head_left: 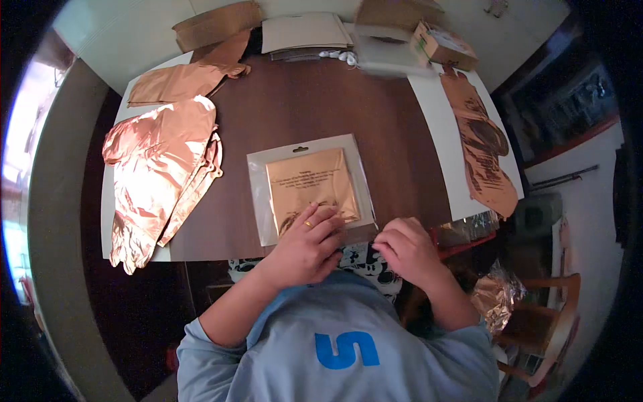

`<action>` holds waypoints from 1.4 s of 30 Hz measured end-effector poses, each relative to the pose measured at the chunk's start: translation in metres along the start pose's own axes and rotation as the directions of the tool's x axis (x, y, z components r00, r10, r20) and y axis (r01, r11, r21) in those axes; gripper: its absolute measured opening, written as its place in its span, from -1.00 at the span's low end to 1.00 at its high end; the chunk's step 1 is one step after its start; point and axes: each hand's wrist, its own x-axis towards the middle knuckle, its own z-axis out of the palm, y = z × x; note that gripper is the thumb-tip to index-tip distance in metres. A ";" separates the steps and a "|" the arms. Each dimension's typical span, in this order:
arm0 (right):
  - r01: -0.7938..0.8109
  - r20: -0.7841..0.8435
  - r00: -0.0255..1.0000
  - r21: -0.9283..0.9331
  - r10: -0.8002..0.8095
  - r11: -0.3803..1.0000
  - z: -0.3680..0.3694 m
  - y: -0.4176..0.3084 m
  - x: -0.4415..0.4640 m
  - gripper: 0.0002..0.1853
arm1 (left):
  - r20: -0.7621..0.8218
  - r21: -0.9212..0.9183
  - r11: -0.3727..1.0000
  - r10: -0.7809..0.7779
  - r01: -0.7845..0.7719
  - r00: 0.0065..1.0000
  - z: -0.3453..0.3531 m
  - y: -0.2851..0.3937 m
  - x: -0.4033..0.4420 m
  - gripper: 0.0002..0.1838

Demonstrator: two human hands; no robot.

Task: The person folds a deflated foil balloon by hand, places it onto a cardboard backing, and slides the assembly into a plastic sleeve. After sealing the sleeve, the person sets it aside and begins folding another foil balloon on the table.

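Note:
A flat clear package (308, 184) lies on the brown table, with a folded copper-coloured foil sheet, dark printed text and a white card with a hang slot inside. Over its lower edge rests my left hand (311, 244), a ring on one finger, the fingers slightly bent and lying on the package. My right hand (405, 248) is beside the package's lower right corner, fingers curled and thumb pressed against them; whatever they pinch is too small to make out.
Copper foil shapes (161, 154) lie at the left, and a printed foil piece (479, 141) at the right. White cards (305, 33), a white cord (338, 56) and a small box (445, 45) are along the back. Crumpled foil (495, 298) is beside a wooden chair (566, 321).

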 end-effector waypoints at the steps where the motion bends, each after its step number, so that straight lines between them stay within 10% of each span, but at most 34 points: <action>1: -0.003 -0.018 1.000 -0.015 0.002 1.000 -0.004 -0.002 0.004 -0.78 | 0.000 0.001 1.000 -0.001 0.001 1.000 0.001 0.000 0.000 -0.58; 11: 0.154 0.303 0.948 -0.163 -0.099 0.975 -0.007 0.012 0.019 -0.89 | 0.003 0.009 1.000 -0.004 0.004 1.000 0.003 0.001 0.000 -0.56; 20: 0.210 0.308 0.932 -0.026 -0.192 0.977 0.009 -0.011 -0.015 -0.89 | 0.024 -0.011 1.000 -0.001 0.002 1.000 0.001 -0.001 -0.001 -0.54; 24: 0.177 0.221 0.940 0.335 -0.259 0.926 0.006 -0.034 -0.015 -0.80 | 0.008 0.101 0.995 0.014 -0.015 1.000 0.001 0.003 -0.001 -0.52; 34: 0.023 0.112 0.993 0.092 -0.033 0.996 0.002 -0.010 0.003 -0.82 | -0.363 0.473 0.841 -0.087 0.264 0.928 -0.003 0.021 -0.091 -0.68; 37: 0.011 0.129 0.991 0.078 -0.021 0.997 0.001 -0.011 0.004 -0.82 | -0.495 0.406 0.832 -0.148 0.378 0.856 -0.008 0.010 -0.171 -0.89; 39: 0.002 0.130 0.991 0.067 -0.011 0.998 0.001 -0.013 0.004 -0.81 | -0.494 0.384 0.649 -0.456 0.656 0.740 0.005 0.006 -0.234 -0.94; 42: -0.016 0.139 0.990 0.074 0.005 0.997 0.004 -0.015 0.005 -0.80 | -0.345 0.133 0.211 -0.906 0.968 0.245 0.067 -0.017 -0.362 -0.76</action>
